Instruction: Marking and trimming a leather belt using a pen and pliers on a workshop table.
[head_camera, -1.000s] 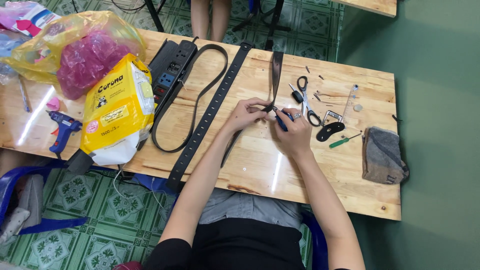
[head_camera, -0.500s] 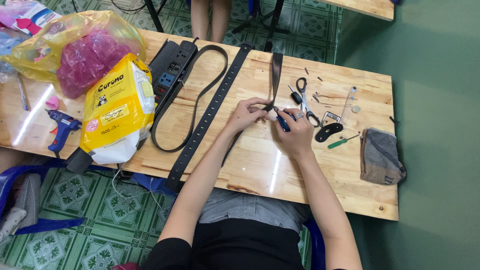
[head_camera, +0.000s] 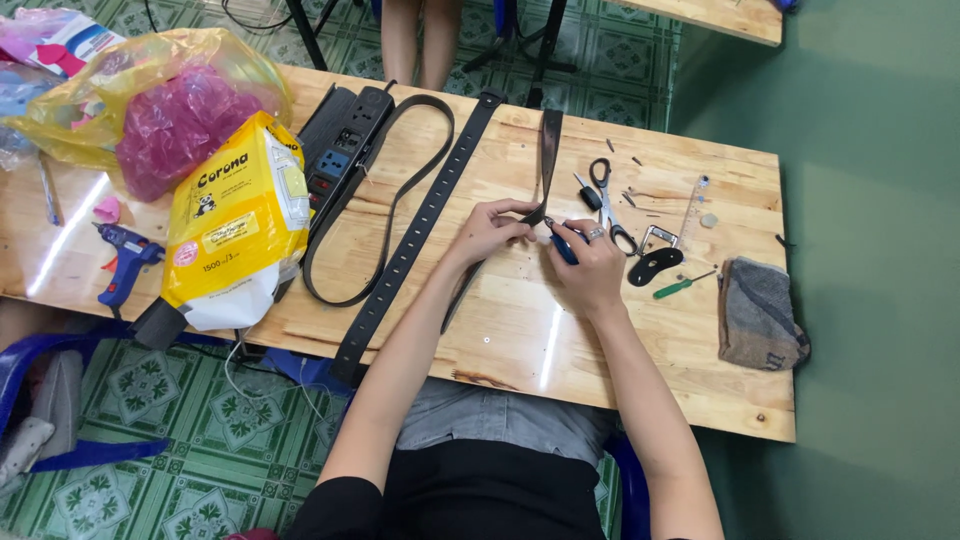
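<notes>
My left hand (head_camera: 492, 228) pinches a dark leather strap (head_camera: 549, 150) that runs away from me across the wooden table (head_camera: 520, 340). My right hand (head_camera: 590, 262) holds a small blue-handled tool (head_camera: 561, 241) with its tip against the strap, right beside the left fingers. A long black belt with a row of holes (head_camera: 420, 232) lies diagonally under my left forearm. Another black belt forms a loop (head_camera: 385, 160) to its left. Scissors (head_camera: 606, 195) lie just beyond my right hand.
A black oval leather piece (head_camera: 655, 266), a metal buckle (head_camera: 657, 237) and a green screwdriver (head_camera: 682, 286) lie right of my hands, with a grey pouch (head_camera: 758, 315) near the edge. Left: a power strip (head_camera: 338, 148), yellow packet (head_camera: 235, 225), plastic bags (head_camera: 150, 100), blue glue gun (head_camera: 122, 262). Someone's legs (head_camera: 420, 40) stand beyond the table.
Both hands stay together on the strap with only slight shifts of the fingers. The view has moved a little.
</notes>
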